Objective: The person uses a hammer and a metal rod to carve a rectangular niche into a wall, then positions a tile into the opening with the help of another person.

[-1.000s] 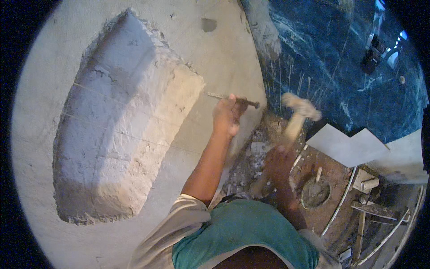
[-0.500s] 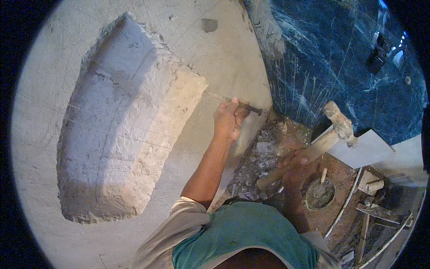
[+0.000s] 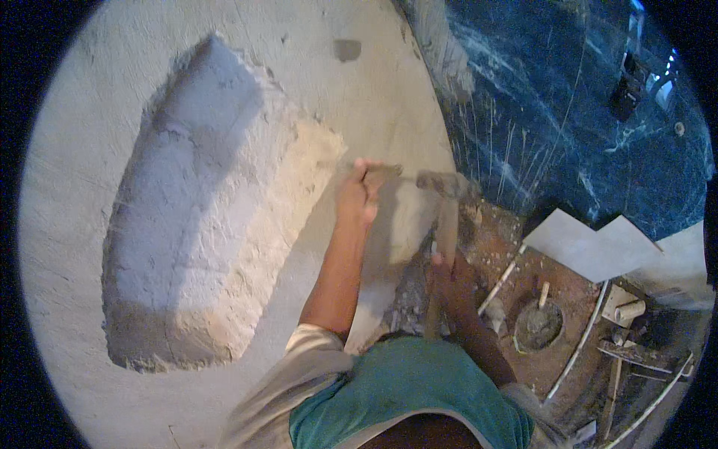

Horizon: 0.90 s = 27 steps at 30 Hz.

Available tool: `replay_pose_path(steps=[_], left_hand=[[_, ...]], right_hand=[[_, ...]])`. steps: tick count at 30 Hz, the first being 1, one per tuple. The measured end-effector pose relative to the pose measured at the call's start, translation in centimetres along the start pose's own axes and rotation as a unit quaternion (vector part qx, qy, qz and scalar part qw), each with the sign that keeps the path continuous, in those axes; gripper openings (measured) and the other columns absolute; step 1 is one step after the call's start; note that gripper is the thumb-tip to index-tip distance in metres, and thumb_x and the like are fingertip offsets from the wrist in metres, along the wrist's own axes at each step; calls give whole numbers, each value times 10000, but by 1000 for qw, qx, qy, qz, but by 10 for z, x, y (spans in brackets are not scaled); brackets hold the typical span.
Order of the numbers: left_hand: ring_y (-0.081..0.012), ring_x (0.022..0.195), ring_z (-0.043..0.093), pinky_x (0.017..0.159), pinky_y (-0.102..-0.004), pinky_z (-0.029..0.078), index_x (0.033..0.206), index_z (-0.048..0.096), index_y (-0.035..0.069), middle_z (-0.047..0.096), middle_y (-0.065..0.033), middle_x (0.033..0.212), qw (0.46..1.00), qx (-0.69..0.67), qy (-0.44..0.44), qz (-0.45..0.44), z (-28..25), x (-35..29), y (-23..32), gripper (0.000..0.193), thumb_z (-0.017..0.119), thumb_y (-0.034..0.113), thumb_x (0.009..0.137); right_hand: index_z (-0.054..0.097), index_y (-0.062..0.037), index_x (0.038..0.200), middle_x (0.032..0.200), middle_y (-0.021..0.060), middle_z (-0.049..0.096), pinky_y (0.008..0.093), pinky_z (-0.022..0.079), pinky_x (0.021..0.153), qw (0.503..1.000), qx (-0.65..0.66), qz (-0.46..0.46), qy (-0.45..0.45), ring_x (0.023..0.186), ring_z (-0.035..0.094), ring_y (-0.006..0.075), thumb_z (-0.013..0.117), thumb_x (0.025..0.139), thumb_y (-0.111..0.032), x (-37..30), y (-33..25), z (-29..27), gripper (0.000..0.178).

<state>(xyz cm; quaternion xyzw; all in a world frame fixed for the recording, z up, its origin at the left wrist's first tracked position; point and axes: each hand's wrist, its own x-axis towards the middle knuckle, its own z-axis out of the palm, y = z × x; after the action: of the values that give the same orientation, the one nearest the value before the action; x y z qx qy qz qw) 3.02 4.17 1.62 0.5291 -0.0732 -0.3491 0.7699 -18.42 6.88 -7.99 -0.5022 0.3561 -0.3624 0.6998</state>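
While left hand (image 3: pixel 357 196) clasps chisel (image 3: pixel 387 170), right hand (image 3: pixel 447 272) hammer (image 3: pixel 447 224), open wall (image 3: pixel 381 97) rings recess edge (image 3: pixel 298 226)

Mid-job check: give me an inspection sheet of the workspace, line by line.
Surface: pale plaster with a rough-edged recess.
Job's things: chisel pointing at the recess's right edge; hammer blurred, head near the chisel's back end, contact unclear.
Clutter: rubble, angular white sheet and white rod, right of the plaster.
Hands: left hand grips the chisel; right hand grips the hammer's handle.
Cables: nothing seen that is plainly one.
Surroundings: blue, white-veined panel, upper right.
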Motion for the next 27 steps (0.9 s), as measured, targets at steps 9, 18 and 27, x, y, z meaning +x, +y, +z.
replay_pose_path(steps=[9,18,27], left_hand=[[-84,439,418,404,-206,372,791,509,30,562,-69,649,996,55,-67,-18,22,-48,-20,173,563,168,879],[-115,491,451,436,-228,369,717,492,25,567,-102,692,994,30,-103,-3,21,-23,-31,218,558,154,879],[-131,492,460,447,-243,379,809,535,-23,533,-64,658,996,4,-85,-4,26,-16,-26,201,528,161,891]], right_hand=[[443,-52,951,624,43,500,285,445,414,915,362,-172,41,491,494,139,527,890,-333,0,-52,1,300],[434,-51,940,611,58,495,282,440,413,970,177,-162,42,486,495,145,498,897,-373,-4,-54,-26,332],[479,-45,944,646,46,526,291,459,444,956,242,-143,90,525,535,169,525,875,-351,0,-45,-37,316]])
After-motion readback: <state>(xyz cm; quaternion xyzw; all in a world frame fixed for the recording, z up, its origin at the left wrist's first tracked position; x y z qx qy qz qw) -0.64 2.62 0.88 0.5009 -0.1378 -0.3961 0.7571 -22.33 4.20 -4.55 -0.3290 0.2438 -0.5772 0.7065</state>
